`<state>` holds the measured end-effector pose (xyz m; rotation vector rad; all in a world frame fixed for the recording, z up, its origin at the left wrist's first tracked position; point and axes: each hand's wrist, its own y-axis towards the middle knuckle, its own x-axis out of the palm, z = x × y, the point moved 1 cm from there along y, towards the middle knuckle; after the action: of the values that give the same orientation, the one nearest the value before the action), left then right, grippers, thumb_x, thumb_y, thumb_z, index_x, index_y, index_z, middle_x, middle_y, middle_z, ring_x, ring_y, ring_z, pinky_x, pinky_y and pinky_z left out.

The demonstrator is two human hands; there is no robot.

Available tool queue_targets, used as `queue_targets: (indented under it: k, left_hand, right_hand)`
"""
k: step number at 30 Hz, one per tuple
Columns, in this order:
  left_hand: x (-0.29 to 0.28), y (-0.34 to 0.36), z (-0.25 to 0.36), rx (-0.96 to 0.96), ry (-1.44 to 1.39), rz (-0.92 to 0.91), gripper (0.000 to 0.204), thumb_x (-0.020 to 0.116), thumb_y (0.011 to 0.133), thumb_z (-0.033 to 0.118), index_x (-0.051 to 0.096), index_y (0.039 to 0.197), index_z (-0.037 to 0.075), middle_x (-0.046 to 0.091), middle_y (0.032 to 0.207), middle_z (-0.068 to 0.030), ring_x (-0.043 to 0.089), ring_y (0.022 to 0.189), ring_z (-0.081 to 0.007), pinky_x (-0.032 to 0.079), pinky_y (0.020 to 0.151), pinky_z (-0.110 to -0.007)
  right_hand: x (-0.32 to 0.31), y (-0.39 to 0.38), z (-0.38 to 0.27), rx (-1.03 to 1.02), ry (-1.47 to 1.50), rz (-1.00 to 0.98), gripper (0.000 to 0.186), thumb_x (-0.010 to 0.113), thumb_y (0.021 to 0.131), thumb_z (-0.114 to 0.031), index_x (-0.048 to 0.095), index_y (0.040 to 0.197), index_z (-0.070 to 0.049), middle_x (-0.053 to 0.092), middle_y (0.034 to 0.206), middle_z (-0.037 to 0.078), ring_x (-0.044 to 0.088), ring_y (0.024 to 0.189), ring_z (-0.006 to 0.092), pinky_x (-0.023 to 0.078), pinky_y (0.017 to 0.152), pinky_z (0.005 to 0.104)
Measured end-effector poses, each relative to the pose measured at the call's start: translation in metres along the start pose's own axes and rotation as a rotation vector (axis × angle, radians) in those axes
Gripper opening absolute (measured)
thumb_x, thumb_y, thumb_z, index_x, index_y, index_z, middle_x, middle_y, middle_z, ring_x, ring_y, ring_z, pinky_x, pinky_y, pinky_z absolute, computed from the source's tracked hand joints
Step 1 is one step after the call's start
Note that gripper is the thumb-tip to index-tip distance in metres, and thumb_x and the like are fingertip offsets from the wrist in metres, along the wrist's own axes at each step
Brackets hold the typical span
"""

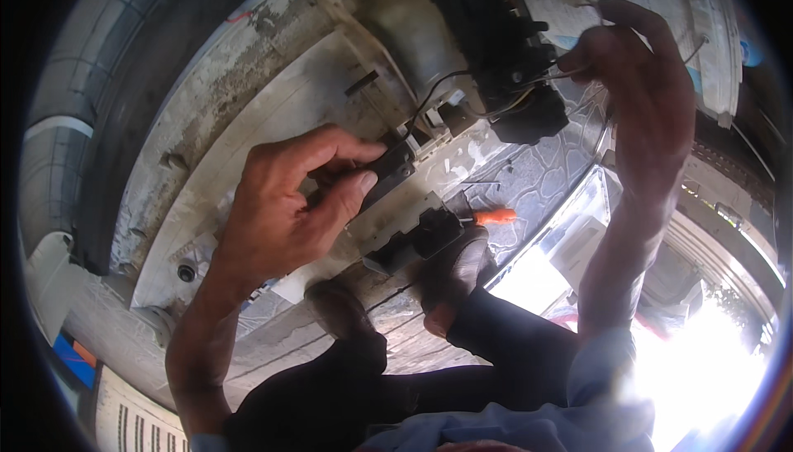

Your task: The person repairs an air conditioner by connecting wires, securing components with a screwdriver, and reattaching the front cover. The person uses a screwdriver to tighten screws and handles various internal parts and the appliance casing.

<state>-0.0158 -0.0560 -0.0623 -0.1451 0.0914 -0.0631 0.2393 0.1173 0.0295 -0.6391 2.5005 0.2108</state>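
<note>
My left hand (285, 204) is closed at the end of a small dark rectangular box (394, 173), thumb and forefinger on either side of it. The box sits against a dirty off-white plastic casing (239, 122). A black cable (428, 104) runs from beside it up to a black mechanical assembly (496, 39) lying across the casing. At the upper right, my right hand (644, 72) pinches thin wires (562, 75) that lead to that assembly. My right fingers are slightly blurred, and loose wire ends stick out near their tips.
An orange-handled screwdriver (496, 217) and a thin L-shaped rod (481, 183) lie on the patterned floor (537, 167). A black plastic part (421, 241) lies near my shoes (339, 307). A slotted cream panel (132, 407) stands lower left. Bright light glares at lower right.
</note>
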Motion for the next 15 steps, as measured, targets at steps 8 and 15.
queue_targets:
  k: [8, 15]
  left_hand:
    - [-0.029, 0.032, 0.023, 0.136, 0.386, 0.038, 0.017, 0.078, 0.093, 0.005, 0.075, 0.109, 0.001, 0.076, 0.097, -0.0120, 0.074, 0.088, -0.0204, 0.057, 0.081, -0.032]
    - [-0.045, 0.083, 0.073, 0.411, 0.495, 0.425, 0.019, 0.072, 0.097, -0.003, 0.075, 0.115, 0.000, 0.073, 0.108, -0.0104, 0.069, 0.103, -0.0175, 0.053, 0.093, -0.030]
  right_hand:
    - [0.000, 0.025, 0.009, 0.172, -0.005, 0.083, 0.023, 0.075, 0.101, -0.011, 0.072, 0.120, 0.001, 0.074, 0.089, 0.003, 0.065, 0.082, 0.0064, 0.052, 0.074, 0.0235]
    - [-0.007, 0.040, 0.015, 0.010, -0.212, 0.005, 0.011, 0.078, 0.097, -0.011, 0.076, 0.105, -0.003, 0.074, 0.088, 0.001, 0.066, 0.082, 0.0057, 0.053, 0.072, 0.0244]
